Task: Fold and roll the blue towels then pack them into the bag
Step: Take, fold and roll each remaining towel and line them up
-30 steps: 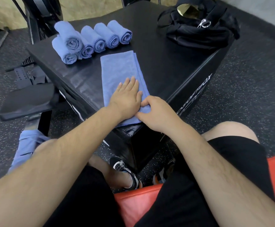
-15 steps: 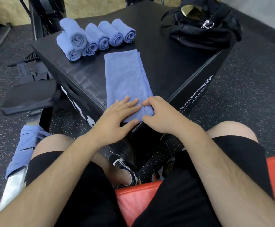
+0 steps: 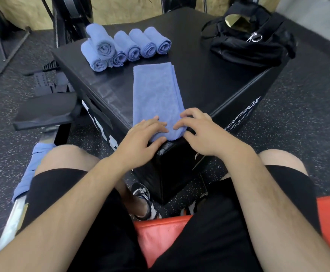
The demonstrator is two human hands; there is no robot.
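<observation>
A folded blue towel lies as a long strip on the black soft box, its near end curled up at the box's front corner. My left hand and my right hand both grip that near end, fingers on top and thumbs underneath. Several rolled blue towels sit in a row at the far left of the box, one stacked on top. The black bag lies open at the far right corner.
More blue towels hang on a bench at my left knee. A black padded bench stands left of the box. I sit on a red cushion; speckled rubber floor surrounds the box.
My left hand slid back from the middle of the strip to its near end beside my right hand. The near end has started to curl up under both hands.
</observation>
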